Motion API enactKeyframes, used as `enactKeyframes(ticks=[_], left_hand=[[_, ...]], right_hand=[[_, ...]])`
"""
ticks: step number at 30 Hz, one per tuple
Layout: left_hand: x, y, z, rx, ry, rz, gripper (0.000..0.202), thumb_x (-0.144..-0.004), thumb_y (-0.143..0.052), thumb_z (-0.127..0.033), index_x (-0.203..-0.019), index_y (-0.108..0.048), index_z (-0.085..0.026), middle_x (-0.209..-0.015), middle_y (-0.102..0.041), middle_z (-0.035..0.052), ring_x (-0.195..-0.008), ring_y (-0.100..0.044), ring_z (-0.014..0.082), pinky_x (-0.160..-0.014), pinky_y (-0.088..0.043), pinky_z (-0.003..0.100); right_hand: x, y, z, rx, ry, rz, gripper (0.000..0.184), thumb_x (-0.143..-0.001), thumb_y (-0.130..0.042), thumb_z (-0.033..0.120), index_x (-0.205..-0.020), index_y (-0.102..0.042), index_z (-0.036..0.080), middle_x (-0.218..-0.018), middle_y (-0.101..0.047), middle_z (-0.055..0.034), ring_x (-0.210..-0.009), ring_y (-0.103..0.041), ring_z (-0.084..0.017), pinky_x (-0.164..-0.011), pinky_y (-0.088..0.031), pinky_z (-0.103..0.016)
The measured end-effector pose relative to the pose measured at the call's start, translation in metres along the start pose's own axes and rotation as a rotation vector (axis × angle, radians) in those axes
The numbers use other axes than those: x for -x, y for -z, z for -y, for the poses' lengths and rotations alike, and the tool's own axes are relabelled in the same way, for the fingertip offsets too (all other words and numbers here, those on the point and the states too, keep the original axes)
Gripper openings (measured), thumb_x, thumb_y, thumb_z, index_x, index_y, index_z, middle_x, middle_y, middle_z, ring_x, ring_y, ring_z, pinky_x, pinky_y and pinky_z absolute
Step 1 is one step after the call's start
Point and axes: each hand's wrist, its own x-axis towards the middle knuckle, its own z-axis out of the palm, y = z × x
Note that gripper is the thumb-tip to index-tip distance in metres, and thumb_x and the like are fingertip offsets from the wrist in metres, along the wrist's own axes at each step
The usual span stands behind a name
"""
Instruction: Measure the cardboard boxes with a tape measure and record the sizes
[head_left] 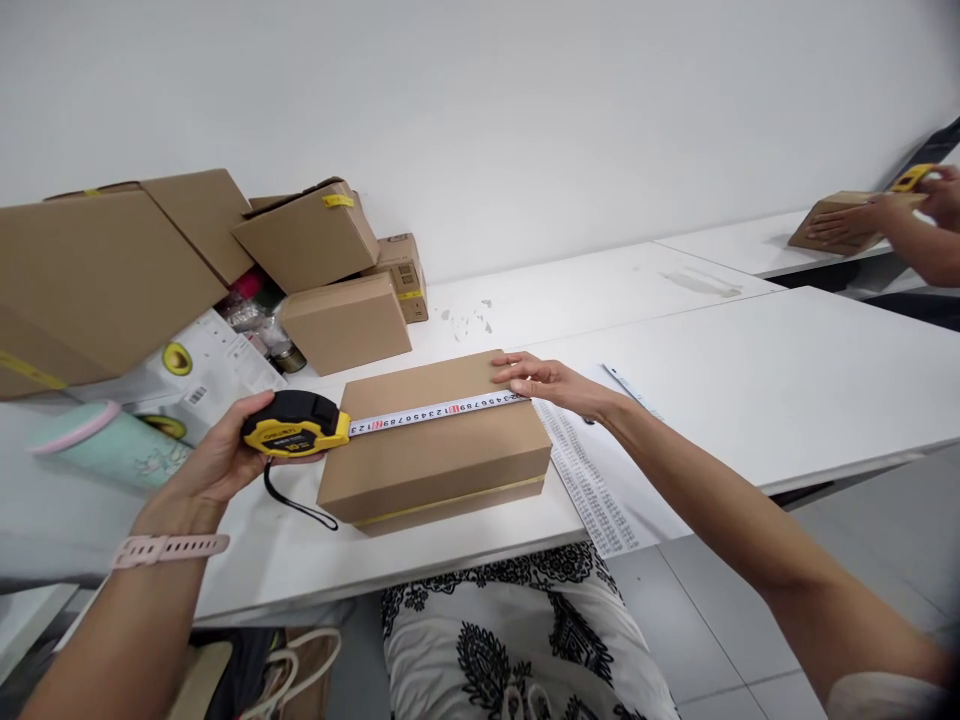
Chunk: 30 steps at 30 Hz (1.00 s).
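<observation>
A closed brown cardboard box [442,440] sits on the white table before me. My left hand [225,445] grips a black and yellow tape measure [292,425] at the box's left edge, its black wrist strap hanging down. The white blade [427,413] is drawn out straight across the top of the box. At the right edge, my right hand [536,375] holds the blade's end down with the thumb, while its fingers rest on the box top. The blade's hook is hidden under that hand.
Several cardboard boxes [345,320] are piled at the left, beside a mint-green tumbler [112,440]. Printed sheets [600,490] and a ruler [626,385] lie to the right. At far right, another person's hand [840,225] touches a small box [814,235], near a yellow tape measure [913,178].
</observation>
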Motion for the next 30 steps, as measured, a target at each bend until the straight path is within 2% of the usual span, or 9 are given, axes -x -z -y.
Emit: enactKeyframes(ticks=[3,7,10,15,18,24,30], left_hand=[[-0.002,0.005,-0.002,-0.026,-0.040,-0.007,0.021,-0.086,-0.058,-0.032,-0.088,-0.069,-0.014,-0.073,-0.077,0.0076,-0.074,-0.071,0.0278,-0.064,-0.064,0.043],[-0.013,0.017,-0.003,-0.034,-0.078,0.083,0.024,-0.087,-0.053,-0.028,-0.083,-0.069,-0.011,-0.071,-0.076,0.0090,-0.064,-0.070,0.0262,-0.054,-0.062,0.042],[-0.023,0.032,-0.003,-0.040,-0.070,0.117,0.026,-0.087,-0.052,-0.028,-0.085,-0.070,-0.010,-0.073,-0.076,0.0112,-0.066,-0.071,0.0291,-0.052,-0.062,0.042],[-0.037,0.062,0.000,-0.054,-0.060,0.088,0.030,-0.085,-0.054,-0.032,-0.079,-0.072,-0.010,-0.068,-0.075,0.0156,-0.062,-0.072,0.0334,-0.048,-0.060,0.043],[-0.042,0.073,0.003,-0.047,-0.070,0.093,0.029,-0.082,-0.058,-0.035,-0.076,-0.073,-0.011,-0.069,-0.075,0.0156,-0.060,-0.072,0.0339,-0.049,-0.061,0.046],[-0.044,0.078,0.002,-0.059,-0.053,0.112,0.027,-0.081,-0.060,-0.034,-0.081,-0.074,-0.010,-0.072,-0.076,0.0146,-0.063,-0.073,0.0322,-0.053,-0.063,0.047],[-0.043,0.076,0.003,-0.048,-0.034,0.075,0.030,-0.093,-0.047,-0.029,-0.088,-0.068,-0.008,-0.062,-0.071,0.0103,-0.061,-0.071,0.0290,-0.054,-0.060,0.042]], right_hand=[[0.000,-0.002,0.001,0.004,0.007,0.026,0.032,-0.089,-0.066,0.048,-0.113,-0.074,0.029,-0.154,-0.044,-0.0054,-0.146,-0.034,-0.027,-0.114,-0.039,-0.051],[-0.002,-0.004,0.001,0.018,0.016,0.021,0.030,-0.085,-0.070,0.052,-0.107,-0.077,0.032,-0.150,-0.048,-0.0053,-0.139,-0.043,-0.029,-0.112,-0.042,-0.053],[-0.003,-0.005,0.000,0.030,-0.006,0.020,0.026,-0.084,-0.071,0.053,-0.102,-0.079,0.035,-0.149,-0.048,-0.0033,-0.133,-0.050,-0.029,-0.109,-0.046,-0.052],[-0.005,-0.005,-0.002,0.128,-0.007,-0.007,0.028,-0.085,-0.068,0.057,-0.103,-0.079,0.038,-0.147,-0.051,-0.0033,-0.136,-0.047,-0.033,-0.105,-0.049,-0.052],[-0.005,-0.005,-0.004,0.178,-0.012,-0.016,0.029,-0.086,-0.067,0.058,-0.104,-0.078,0.039,-0.147,-0.051,-0.0034,-0.134,-0.050,-0.034,-0.100,-0.052,-0.051],[-0.006,-0.005,-0.009,0.208,0.005,-0.023,0.027,-0.088,-0.064,0.057,-0.105,-0.077,0.040,-0.148,-0.051,-0.0024,-0.134,-0.051,-0.033,-0.099,-0.053,-0.050],[-0.005,-0.005,-0.008,0.204,0.005,-0.026,0.027,-0.088,-0.064,0.057,-0.105,-0.077,0.040,-0.149,-0.051,-0.0026,-0.134,-0.051,-0.033,-0.098,-0.054,-0.050]])
